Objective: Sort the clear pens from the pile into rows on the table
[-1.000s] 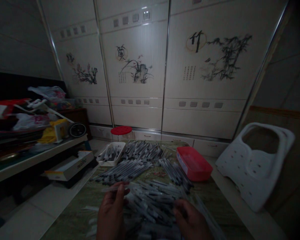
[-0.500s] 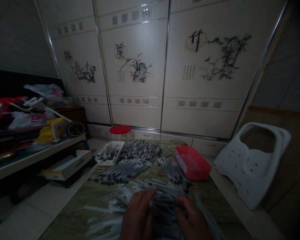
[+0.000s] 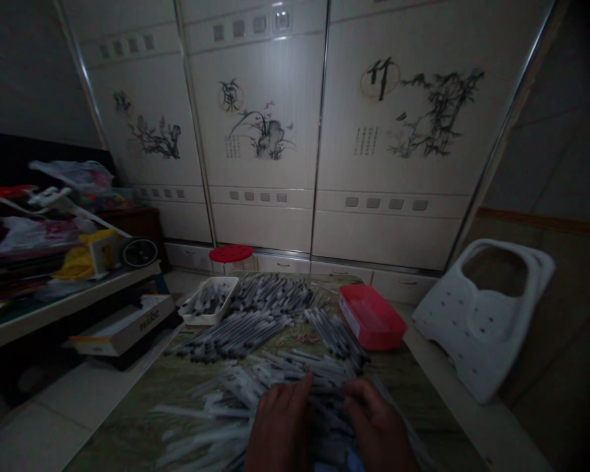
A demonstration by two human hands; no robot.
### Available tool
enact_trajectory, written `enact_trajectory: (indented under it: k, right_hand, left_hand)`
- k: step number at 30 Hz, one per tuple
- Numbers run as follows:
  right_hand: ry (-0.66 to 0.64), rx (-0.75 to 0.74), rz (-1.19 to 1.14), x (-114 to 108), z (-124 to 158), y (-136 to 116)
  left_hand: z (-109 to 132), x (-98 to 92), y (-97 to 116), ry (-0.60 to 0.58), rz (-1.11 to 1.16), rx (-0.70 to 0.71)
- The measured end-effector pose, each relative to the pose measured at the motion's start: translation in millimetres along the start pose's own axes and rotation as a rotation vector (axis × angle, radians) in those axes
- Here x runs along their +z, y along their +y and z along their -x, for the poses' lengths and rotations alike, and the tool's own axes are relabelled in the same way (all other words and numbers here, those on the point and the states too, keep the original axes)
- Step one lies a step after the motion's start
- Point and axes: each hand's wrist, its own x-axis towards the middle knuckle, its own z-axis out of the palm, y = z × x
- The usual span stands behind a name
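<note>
1. Two hands, the left hand (image 3: 278, 429) and the right hand (image 3: 376, 423), sit at bottom centre just beside each other, fingers curled down into a loose pile of slim plastic pens (image 3: 295, 387).
2. Neither grip can be told: the fingers hide whether any pens are clamped.
3. That pile lies on a green patterned tabletop (image 3: 132, 400), below further pens in rows (image 3: 231, 337).
4. Toward the table's far end, a white tray (image 3: 201, 319) holds pens at left; a red plastic box (image 3: 373, 337) stands at right.
</note>
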Motion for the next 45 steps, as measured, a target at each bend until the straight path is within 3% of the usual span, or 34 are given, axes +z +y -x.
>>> enact_trajectory:
  k: [4, 7, 14, 21, 26, 30, 36, 39, 42, 45]
  right_hand:
    - [-0.003, 0.020, 0.038, -3, -2, 5]
    - [0.006, 0.026, 0.041, -3, -6, 12]
    - [0.052, -0.051, 0.268, 1, -19, 1]
    - [0.074, -0.107, 0.646, 21, -88, -30]
    - [0.010, -0.018, 0.865, 46, -136, -34]
    - [-0.062, 0.064, 0.966, 59, -152, -34]
    - [-0.089, 0.094, 0.979, 64, -155, -40]
    - [-0.065, 0.057, 0.924, 59, -148, -52]
    - [-0.055, -0.034, 0.788, 51, -123, -65]
    - [-0.162, -0.104, 0.567, 48, -81, -71]
  left_hand:
    - [3, -5.4, -6, 0.115, 0.169, 0.036]
    - [3, -14.4, -9, 0.240, 0.338, -0.019]
    - [-2, -43.8, -24, 0.427, 0.676, -0.424]
    - [-6, -71.3, -39, 0.451, 0.855, -0.566]
    - [-4, -76.2, -52, 0.526, 0.894, -0.586]
    - [-2, -81.5, -60, 0.547, 0.871, -0.598]
    - [-2, -87.3, -61, 0.653, 0.909, -0.621]
    - [-2, -85.8, -62, 0.648, 0.932, -0.617]
    - [0, -84.3, -65, 0.589, 0.982, -0.609]
    - [1, -82.4, -65, 0.504, 1.049, -0.603]
